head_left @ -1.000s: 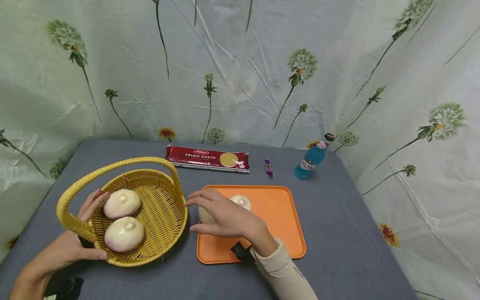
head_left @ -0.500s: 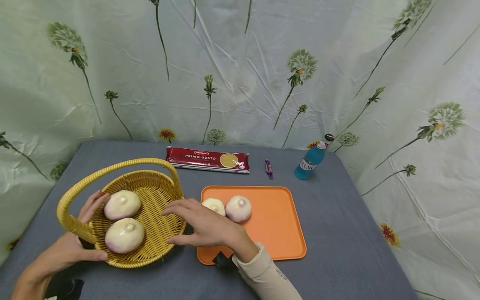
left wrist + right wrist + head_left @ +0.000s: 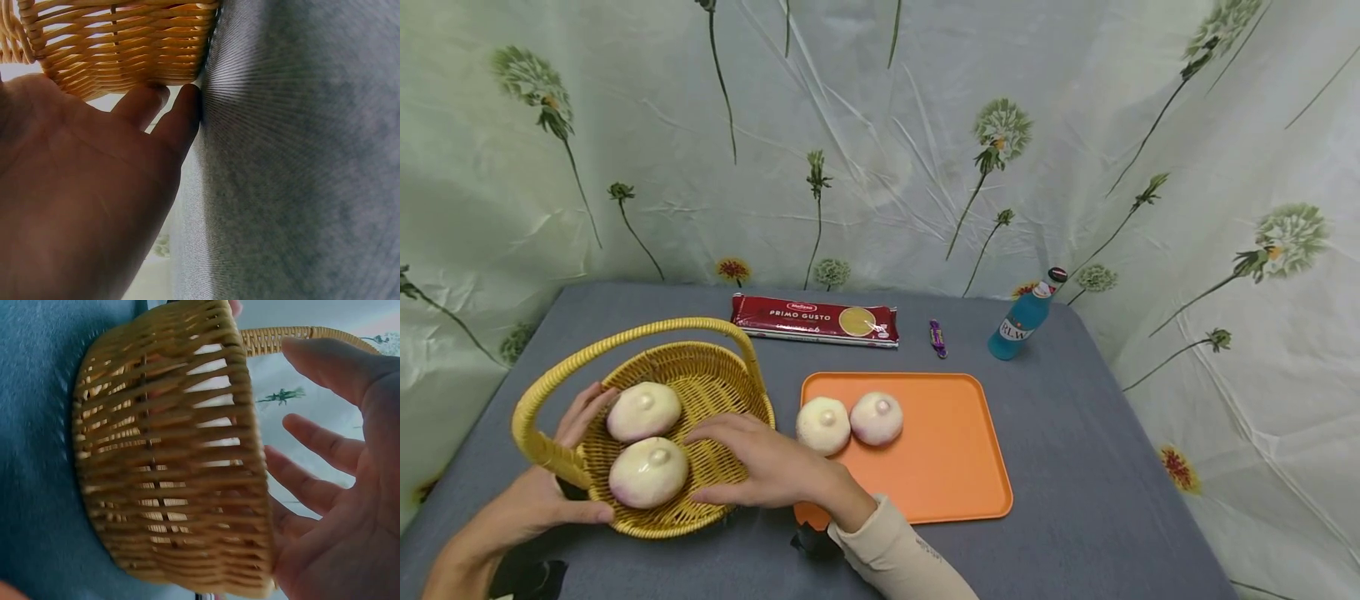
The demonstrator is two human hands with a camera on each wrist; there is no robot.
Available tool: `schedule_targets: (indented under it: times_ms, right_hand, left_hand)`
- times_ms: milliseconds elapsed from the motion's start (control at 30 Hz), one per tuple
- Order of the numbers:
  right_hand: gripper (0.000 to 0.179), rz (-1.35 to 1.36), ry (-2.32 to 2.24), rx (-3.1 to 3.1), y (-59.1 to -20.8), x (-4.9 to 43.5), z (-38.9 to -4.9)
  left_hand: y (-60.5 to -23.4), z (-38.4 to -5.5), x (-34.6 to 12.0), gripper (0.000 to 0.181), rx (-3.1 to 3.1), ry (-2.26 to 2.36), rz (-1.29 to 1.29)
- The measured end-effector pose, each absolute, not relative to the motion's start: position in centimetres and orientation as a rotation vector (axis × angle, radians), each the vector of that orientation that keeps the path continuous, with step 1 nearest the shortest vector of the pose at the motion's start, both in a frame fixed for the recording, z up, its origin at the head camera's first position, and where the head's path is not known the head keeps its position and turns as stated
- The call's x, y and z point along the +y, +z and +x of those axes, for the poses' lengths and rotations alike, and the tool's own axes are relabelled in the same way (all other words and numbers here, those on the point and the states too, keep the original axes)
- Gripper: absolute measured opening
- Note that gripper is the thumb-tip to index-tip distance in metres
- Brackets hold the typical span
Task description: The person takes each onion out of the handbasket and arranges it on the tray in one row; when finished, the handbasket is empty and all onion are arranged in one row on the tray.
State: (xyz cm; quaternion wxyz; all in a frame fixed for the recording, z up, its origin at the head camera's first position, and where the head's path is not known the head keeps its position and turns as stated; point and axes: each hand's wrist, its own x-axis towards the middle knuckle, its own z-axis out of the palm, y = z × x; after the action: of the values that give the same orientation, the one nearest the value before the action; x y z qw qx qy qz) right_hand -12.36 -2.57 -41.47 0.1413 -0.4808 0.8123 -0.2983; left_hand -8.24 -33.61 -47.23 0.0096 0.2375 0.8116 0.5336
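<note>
The yellow wicker basket [image 3: 730,400] stands at the left with two pale onions inside, a rear onion [image 3: 643,412] and a front onion [image 3: 648,473]. My left hand [image 3: 542,492] holds the basket's left side, thumb at the front rim and fingers behind the handle [image 3: 640,329]; in the left wrist view two fingers [image 3: 178,119] lie against the wicker near the table. My right hand [image 3: 767,462] reaches over the basket's right rim, thumb and fingers spread, holding nothing, its fingertips close to the front onion. In the right wrist view the fingers [image 3: 319,437] extend above the basket rim.
An orange tray [image 3: 940,450] right of the basket bears a left onion [image 3: 823,426] and a right onion [image 3: 877,418]. Behind lie a red spaghetti packet [image 3: 815,320] and a purple wrapped candy [image 3: 937,338]. A blue bottle [image 3: 1024,317] stands at the back right.
My right hand has moved left from above the tray to over the basket, uncovering the two onions on the tray. The left hand and the basket have stayed in place.
</note>
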Motion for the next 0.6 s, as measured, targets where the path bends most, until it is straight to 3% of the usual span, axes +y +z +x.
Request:
schedule_targets:
  times_ms: [600]
  right_hand:
    - [0.053,-1.394,-0.920,2.265,-42.1,-5.8,-13.9]
  left_hand:
    - [-47.5,-8.3,-33.6,0.132,2.549,1.670,0.753]
